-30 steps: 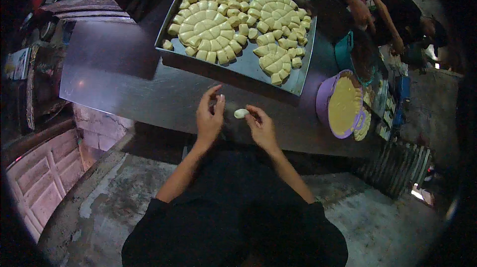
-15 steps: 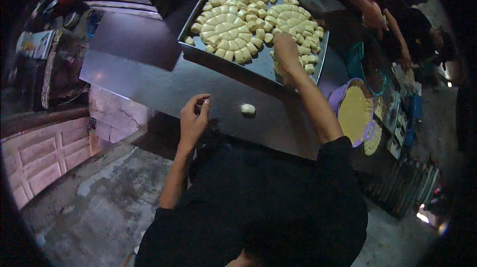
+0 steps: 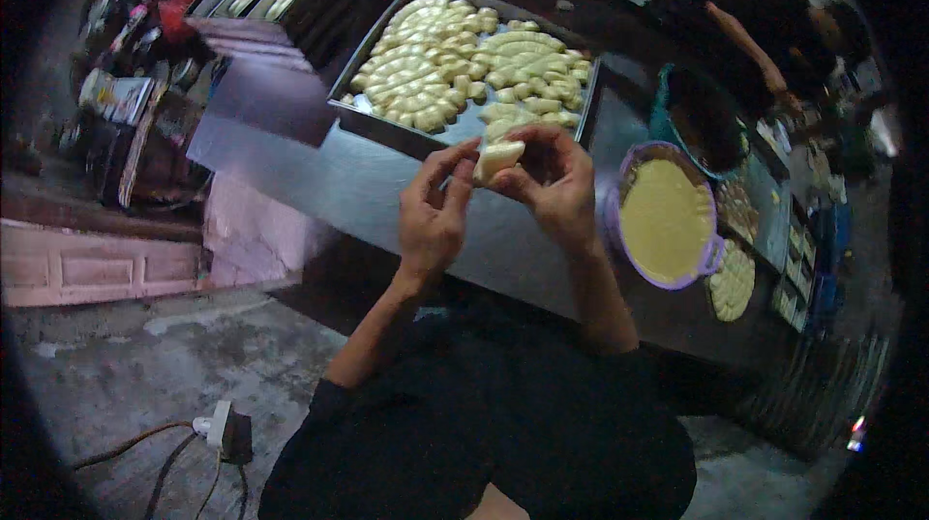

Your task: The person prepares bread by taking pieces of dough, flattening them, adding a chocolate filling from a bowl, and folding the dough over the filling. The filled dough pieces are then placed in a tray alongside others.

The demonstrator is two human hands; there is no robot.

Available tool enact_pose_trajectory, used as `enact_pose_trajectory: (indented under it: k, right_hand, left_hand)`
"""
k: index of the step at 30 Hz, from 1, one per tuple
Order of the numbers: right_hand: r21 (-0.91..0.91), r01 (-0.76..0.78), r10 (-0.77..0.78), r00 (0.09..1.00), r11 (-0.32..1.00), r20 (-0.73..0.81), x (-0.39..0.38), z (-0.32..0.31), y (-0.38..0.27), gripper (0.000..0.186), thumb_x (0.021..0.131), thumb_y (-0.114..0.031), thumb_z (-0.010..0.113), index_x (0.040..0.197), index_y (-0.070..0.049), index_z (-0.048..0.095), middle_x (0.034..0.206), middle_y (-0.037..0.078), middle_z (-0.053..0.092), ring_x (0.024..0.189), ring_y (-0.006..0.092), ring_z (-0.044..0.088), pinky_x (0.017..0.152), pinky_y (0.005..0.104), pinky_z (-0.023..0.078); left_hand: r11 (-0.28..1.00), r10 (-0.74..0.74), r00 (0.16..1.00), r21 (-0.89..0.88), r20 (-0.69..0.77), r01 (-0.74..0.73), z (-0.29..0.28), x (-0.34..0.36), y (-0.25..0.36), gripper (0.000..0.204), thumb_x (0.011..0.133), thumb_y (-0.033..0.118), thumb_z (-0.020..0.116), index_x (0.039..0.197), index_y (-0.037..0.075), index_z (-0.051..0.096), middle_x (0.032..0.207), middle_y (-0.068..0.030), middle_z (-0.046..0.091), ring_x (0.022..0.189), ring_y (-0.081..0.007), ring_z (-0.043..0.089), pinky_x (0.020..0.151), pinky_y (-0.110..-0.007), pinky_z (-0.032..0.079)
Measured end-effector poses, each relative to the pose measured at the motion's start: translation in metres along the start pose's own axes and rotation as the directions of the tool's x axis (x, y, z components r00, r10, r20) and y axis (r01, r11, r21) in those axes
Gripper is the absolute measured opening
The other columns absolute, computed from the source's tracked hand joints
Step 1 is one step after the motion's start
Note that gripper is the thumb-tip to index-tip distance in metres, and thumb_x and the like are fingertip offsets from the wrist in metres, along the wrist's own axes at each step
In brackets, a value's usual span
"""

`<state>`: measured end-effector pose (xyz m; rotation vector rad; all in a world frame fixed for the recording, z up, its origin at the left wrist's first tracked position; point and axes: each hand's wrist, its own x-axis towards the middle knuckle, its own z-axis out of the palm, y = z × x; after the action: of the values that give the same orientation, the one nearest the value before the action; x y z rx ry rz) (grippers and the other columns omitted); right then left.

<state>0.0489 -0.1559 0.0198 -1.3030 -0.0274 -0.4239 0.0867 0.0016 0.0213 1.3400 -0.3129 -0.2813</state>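
A small pale piece of dough (image 3: 500, 158) is pinched between my two hands, just in front of the tray. My left hand (image 3: 433, 218) has its thumb and fingers closed at the left end of the piece. On the other side, my right hand (image 3: 559, 189) grips it between thumb and curled fingers. Behind them lies a large metal tray (image 3: 385, 132) on the table. Several rounds of scored dough (image 3: 411, 85) and many small dough lumps (image 3: 548, 92) fill most of it. My right hand hides part of the tray's near edge.
The metal table (image 3: 319, 181) also bears a purple basin (image 3: 713, 254) of yellow dough and a teal basin (image 3: 668, 123). A segmented dough slab (image 3: 733, 283) lies beside them. Pans (image 3: 259, 0) stand far left. Another person's arm (image 3: 750, 48) shows far right. A white socket block (image 3: 219, 428) with cords lies on the floor.
My right hand has come back from the tray, and both hands have met around a piece of dough. The lump on the table no longer shows. My view has shifted; another person's arm has withdrawn.
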Motion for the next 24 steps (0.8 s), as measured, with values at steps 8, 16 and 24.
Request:
enact_pose_trajectory:
  k: [8,16,24]
  right_hand:
    - [0.115,-0.028,0.064,0.945,0.993,-0.32,-0.087,-0.061,-0.05,0.035,0.085,-0.002,0.072,0.118,0.0,0.062,0.107,0.01,0.069,0.097,0.017,0.066,0.085,0.0323,0.057]
    - [0.117,-0.001,0.03,0.967,0.993,-0.253,-0.109,-0.07,-0.07,0.07,0.085,-0.016,0.076,0.143,-0.005,0.039,0.113,0.008,0.064,0.104,0.0122,0.061,0.086,0.0277,0.052]
    - [0.627,-0.043,0.269,0.924,0.778,-0.27,-0.056,-0.137,-0.067,0.062,0.091,-0.006,0.065,0.145,-0.007,0.035,0.115,0.009,0.062,0.109,0.0156,0.06,0.093,0.0301,0.05]
  left_hand:
    - [0.718,0.674,0.733,0.154,0.088,-0.679,0.113,-0.028,-0.016,0.044,0.101,0.036,0.047,0.116,-0.002,0.062,0.109,-0.0111,0.057,0.095,-0.0252,0.062,0.088,-0.04,0.05]
    - [0.647,0.723,0.655,-0.546,0.218,-0.532,0.171,-0.022,-0.048,0.058,0.089,0.059,0.059,0.098,0.001,0.062,0.079,-0.0109,0.064,0.072,-0.0231,0.063,0.072,-0.037,0.055]
    - [0.941,0.221,0.875,-0.329,0.43,-0.076,0.188,0.025,-0.09,0.106,0.074,0.06,0.077,0.148,0.004,0.026,0.13,-0.0144,0.047,0.114,-0.0256,0.054,0.094,-0.038,0.047]
